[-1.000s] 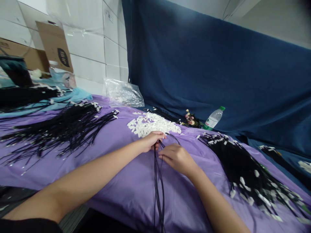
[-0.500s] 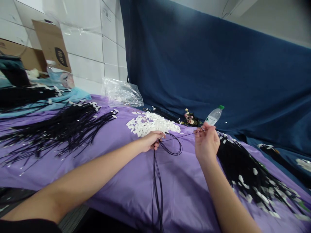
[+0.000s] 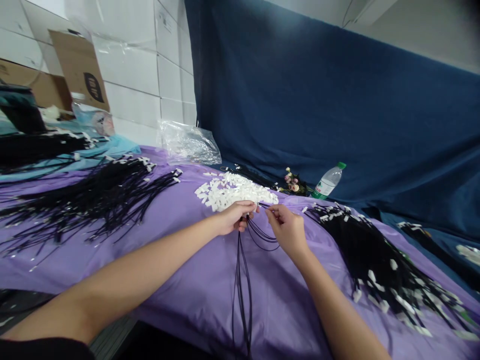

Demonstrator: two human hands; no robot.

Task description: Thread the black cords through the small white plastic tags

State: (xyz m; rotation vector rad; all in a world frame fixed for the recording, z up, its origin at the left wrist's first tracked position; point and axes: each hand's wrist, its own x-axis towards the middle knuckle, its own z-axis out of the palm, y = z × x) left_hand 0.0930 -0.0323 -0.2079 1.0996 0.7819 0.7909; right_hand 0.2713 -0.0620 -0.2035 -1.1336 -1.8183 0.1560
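Observation:
A small bundle of thin black cords (image 3: 244, 290) is pinched in my left hand (image 3: 237, 218); its ends hang down over the purple cloth. From that grip the cords also loop out to the right. My right hand (image 3: 287, 227) is closed at the top of this loop, its thumb and fingertips pressed on the cords close to my left fingers. A heap of small white plastic tags (image 3: 234, 190) lies just behind my left hand. What sits right between my left fingertips is partly hidden.
Black cords with white ends (image 3: 108, 195) spread at left, and another pile (image 3: 371, 255) lies at right. A water bottle (image 3: 329, 182), small flowers (image 3: 293, 181) and a clear plastic bag (image 3: 189, 144) stand at the back, before a blue curtain (image 3: 318, 90). Purple cloth (image 3: 187, 280) covers the table.
My right hand has moved left, from beside the bottle to close by my left hand. The single cord stretched between them has joined the loop. My left hand has barely moved.

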